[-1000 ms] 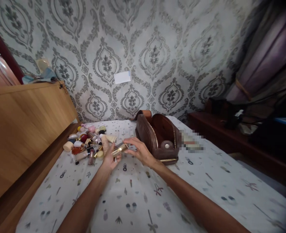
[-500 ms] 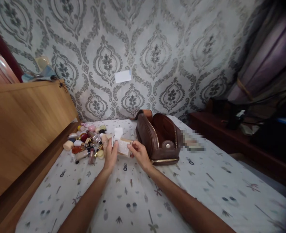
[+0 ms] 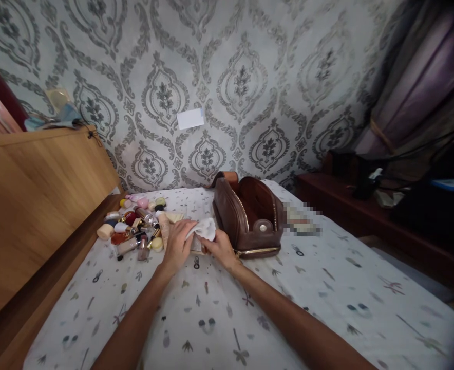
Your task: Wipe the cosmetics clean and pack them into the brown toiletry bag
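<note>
My left hand [image 3: 180, 245] is closed on a crumpled white wipe [image 3: 206, 228], which lies over a small pale box [image 3: 196, 245]. Fingers of my right hand [image 3: 222, 250] grip the right end of that box, partly hidden by the wipe. Just right of my hands stands a brown leather bag [image 3: 246, 218], unzipped and gaping at the top. Left of my hands lies a pile of cosmetics, with a cream tube [image 3: 173, 216], a pink-brown bottle [image 3: 143, 247] and a round beige sponge [image 3: 104, 232] among several others.
A patterned white sheet [image 3: 219, 318] covers the surface under everything. At the left rises a wooden panel [image 3: 42, 190]; a papered wall [image 3: 242, 128] stands behind. Beyond the bag is a blurred-out flat item [image 3: 302, 221]. A dark red ledge [image 3: 327, 205] runs along the right.
The white wipe has moved right and down, from above my left fingers onto the box. My left hand has turned over the box's top. The camera view has shifted slightly.
</note>
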`<state>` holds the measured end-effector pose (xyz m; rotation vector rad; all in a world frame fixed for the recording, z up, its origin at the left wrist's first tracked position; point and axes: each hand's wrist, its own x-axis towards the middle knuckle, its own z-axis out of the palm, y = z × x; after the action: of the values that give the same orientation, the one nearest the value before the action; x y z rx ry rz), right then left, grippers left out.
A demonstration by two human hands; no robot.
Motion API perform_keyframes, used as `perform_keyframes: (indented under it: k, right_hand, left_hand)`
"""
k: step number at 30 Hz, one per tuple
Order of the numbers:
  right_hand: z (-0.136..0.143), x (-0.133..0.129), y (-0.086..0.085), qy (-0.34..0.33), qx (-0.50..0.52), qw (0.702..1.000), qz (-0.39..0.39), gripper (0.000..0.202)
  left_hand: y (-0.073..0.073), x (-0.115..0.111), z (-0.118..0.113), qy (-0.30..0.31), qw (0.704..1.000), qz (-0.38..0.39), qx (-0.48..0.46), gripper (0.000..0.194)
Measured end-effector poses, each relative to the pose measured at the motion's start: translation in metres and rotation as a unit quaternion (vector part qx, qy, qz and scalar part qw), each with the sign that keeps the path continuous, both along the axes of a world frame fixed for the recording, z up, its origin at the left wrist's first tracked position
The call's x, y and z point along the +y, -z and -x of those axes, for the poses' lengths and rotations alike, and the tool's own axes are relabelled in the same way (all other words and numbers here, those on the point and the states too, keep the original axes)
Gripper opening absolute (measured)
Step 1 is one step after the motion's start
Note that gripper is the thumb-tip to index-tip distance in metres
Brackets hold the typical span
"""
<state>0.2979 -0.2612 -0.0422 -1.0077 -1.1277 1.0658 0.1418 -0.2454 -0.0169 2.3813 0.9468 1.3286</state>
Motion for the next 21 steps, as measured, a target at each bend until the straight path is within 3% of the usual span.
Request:
perform_keyframes:
  k: [4, 6, 9, 11, 16, 21]
  right_hand:
    - [0.002, 0.003, -0.003, -0.009, 0.059, 0.998, 0.023, 0.04]
    - [0.002, 0.001, -0.008, -0.004, 0.085, 0.996, 0.026, 0.041]
    - [0.001, -0.007, -0.019, -0.006, 0.111, 0.993, 0.027, 0.044]
    - [0.0, -0.013, -0.028, -0.012, 0.13, 0.991, 0.025, 0.046]
    - [-0.01, -0.023, -0.058, -0.033, 0.174, 0.984, -0.02, 0.047]
    - [-0.035, -0.028, -0.091, -0.012, 0.157, 0.985, -0.071, 0.042]
  left_hand:
    - [0.001, 0.0, -0.003, -0.028, 0.999, 0.016, -0.041, 0.029]
    - [-0.001, 0.0, -0.004, -0.013, 0.989, 0.075, -0.125, 0.023]
    - [0.0, 0.004, -0.003, -0.034, 0.931, 0.193, -0.307, 0.021]
    - [0.002, 0.011, 0.001, -0.072, 0.891, 0.236, -0.381, 0.027]
    - [0.008, 0.023, 0.006, -0.097, 0.822, 0.32, -0.462, 0.048]
    - [0.008, 0.018, -0.002, -0.089, 0.793, 0.378, -0.47, 0.063]
